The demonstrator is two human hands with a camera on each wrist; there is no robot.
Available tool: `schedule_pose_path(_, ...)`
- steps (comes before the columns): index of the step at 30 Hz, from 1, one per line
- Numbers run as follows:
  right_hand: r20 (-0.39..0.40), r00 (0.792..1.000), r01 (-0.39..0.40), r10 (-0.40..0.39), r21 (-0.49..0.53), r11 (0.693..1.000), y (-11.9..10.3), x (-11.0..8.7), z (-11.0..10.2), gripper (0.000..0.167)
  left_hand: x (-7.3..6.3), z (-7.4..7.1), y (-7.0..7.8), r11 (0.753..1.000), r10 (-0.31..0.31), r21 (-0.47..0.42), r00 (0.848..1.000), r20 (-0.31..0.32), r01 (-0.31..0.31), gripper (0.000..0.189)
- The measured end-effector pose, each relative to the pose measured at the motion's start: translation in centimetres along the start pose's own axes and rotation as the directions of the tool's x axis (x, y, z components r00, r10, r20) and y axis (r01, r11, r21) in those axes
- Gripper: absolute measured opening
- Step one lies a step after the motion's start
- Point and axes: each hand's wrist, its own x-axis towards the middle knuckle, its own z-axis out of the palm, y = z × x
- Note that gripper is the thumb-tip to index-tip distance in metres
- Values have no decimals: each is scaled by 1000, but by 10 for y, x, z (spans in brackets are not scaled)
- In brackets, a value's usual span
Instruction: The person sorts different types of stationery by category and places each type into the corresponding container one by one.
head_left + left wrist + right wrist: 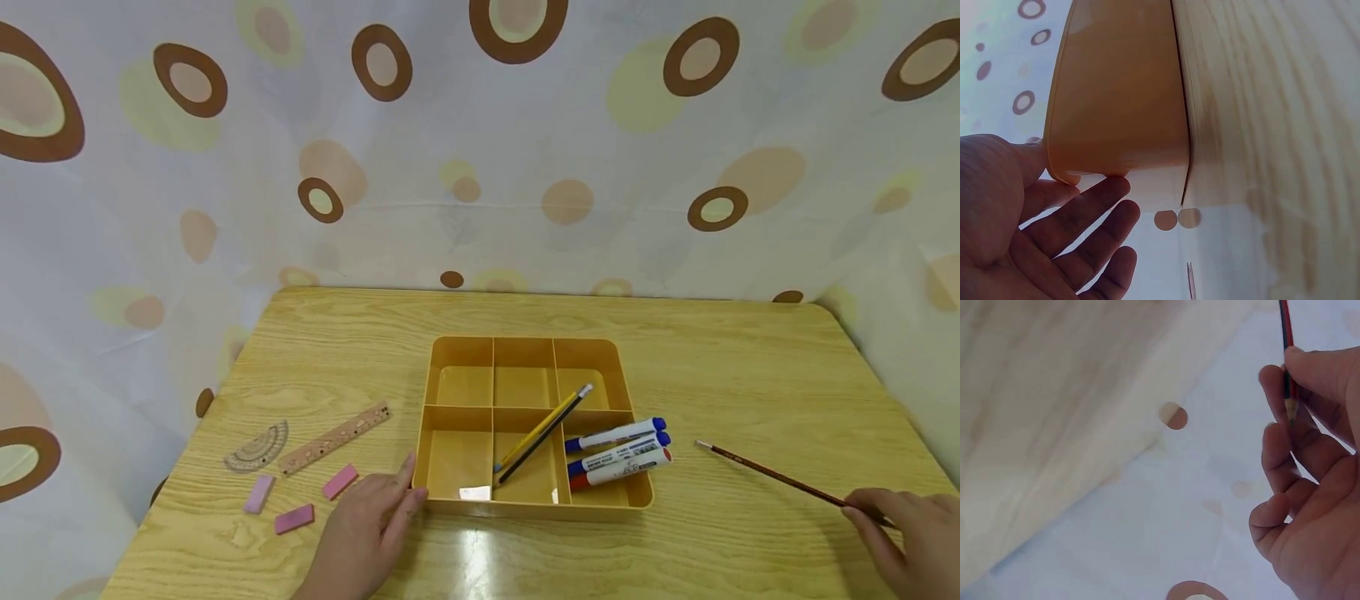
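Observation:
A yellow compartment tray (457, 417) sits on the table, its front left corner between the thumb and index finger of my left hand (365, 529). In the left wrist view that hand (1054, 225) is against the tray's side wall (1119, 81), the other fingers spread. Out to the right, my right hand (911, 533) pinches a red-and-black pencil (780, 477) near its sharpened end; the right wrist view shows the tip (1291, 411) beside the fingers. Within the tray, a yellow pencil (536, 431) and a dark pencil (542, 439) lean in the front middle compartment.
Three markers (618, 454) lie in the front right compartment, sticking out over its side. Left of the tray are a ruler (337, 437), a clear protractor (258, 448) and three erasers (295, 518). A patterned cloth (487, 167) hangs behind the wooden table (750, 358).

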Motion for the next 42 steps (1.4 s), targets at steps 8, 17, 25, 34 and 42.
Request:
schedule_pose_path(8, -150, 989, 4, 0, 26, 1000, -13, 28, -12, 92, 0, 0, 2, 999, -40, -22, 999, 23, 40, 42)
schedule_pose_path(17, -240, 964, 123, -112, 32, 992, -49, 66, -37, 79, 0, -2, 3, 998, -63, -14, 998, 32, 63, 42)
schedule_pose_path(25, -214, 929, 326, -303, 82, 942, -100, 96, -38, 65, 0, -1, 2, 1000, -28, -4, 1000, 3, 28, 41)
schedule_pose_path(34, -188, 877, 474, -442, 188, 860, -141, 120, -18, 55, 1, 1, 0, 1000, 9, -7, 1000, -12, -9, 41)
schedule_pose_path(42, -169, 836, 547, -522, 184, 817, -159, 134, 2, 53, 0, -1, 1, 1000, -12, -9, 1000, -4, 12, 41)
